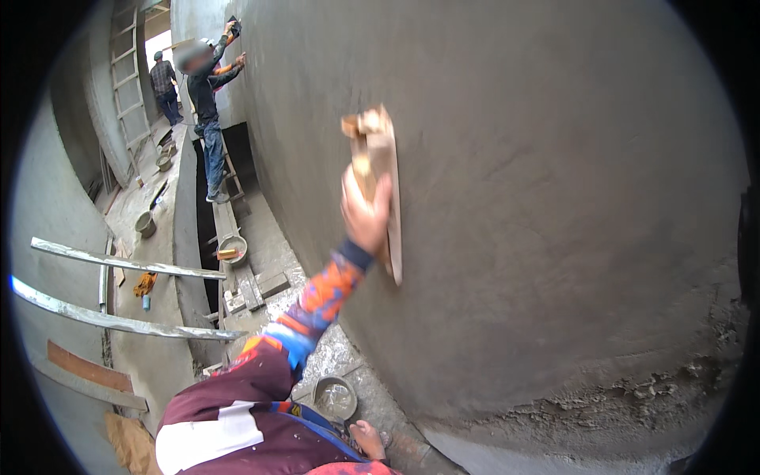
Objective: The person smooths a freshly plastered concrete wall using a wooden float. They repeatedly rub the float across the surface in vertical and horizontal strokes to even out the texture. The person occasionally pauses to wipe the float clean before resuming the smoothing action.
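My left hand [366, 207], in a patterned orange and blue sleeve, is wrapped round the handle of a wooden plastering float [383, 158]. The float stands nearly upright in the view, its long flat board turned against the grey plastered wall [507, 206]. Both hand and float are somewhat blurred. Low in the view, close to my body, my right hand [367, 439] has its fingers curled in; whatever they may hold is hidden. Beside it on the floor sits a round bucket [335, 397] with greyish contents.
Rough, crumbly plaster [633, 396] marks the wall's lower right. Two long metal straightedges [119, 261] jut in from the left. Along the walkway stand another bucket [232, 250] and planks [248, 286]. A co-worker [207, 119] reaches up to the wall; another person [164, 87] is farther off, near a ladder [127, 79].
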{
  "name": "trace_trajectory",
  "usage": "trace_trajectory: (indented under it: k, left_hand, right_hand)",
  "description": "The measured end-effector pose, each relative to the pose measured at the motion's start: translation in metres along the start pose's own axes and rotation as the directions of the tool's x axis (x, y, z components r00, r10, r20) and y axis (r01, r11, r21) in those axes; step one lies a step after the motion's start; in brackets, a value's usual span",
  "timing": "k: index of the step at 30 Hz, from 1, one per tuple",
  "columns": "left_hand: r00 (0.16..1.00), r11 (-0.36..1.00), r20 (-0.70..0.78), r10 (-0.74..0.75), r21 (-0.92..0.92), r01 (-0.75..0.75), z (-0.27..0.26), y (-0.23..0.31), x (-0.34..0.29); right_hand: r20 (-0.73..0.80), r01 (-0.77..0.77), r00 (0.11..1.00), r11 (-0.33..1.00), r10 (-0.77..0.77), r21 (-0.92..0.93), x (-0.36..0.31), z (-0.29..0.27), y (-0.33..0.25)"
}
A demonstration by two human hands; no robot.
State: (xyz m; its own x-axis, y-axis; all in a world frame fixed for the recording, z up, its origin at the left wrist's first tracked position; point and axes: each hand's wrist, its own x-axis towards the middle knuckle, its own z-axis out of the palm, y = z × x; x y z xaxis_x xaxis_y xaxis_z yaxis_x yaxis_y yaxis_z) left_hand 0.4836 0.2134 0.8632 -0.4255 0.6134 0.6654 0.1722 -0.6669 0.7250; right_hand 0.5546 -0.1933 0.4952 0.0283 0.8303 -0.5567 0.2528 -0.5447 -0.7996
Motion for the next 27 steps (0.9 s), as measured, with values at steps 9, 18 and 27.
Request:
trace_trajectory:
  k: [9, 18, 27]
  left_hand:
    - [0.838, 0.865, 0.215, 0.502, -0.098, -0.493, 0.005, 0.091, 0.039]
    - [0.833, 0.879, 0.28, 0.478, -0.153, -0.452, 0.006, 0.099, -0.07]
    - [0.989, 0.989, 0.051, 0.14, -0.05, -0.138, 0.002, 0.029, -0.047]
  right_hand:
    - [0.037, 0.148, 0.988, 0.983, -0.152, 0.106, 0.02, 0.014, 0.006]
    - [-0.039, 0.042, 0.999, 0.984, -0.036, 0.172, 0.043, 0.006, 0.045]
    - [-0.01, -0.084, 0.996, 0.971, 0.088, 0.225, 0.028, -0.003, 0.025]
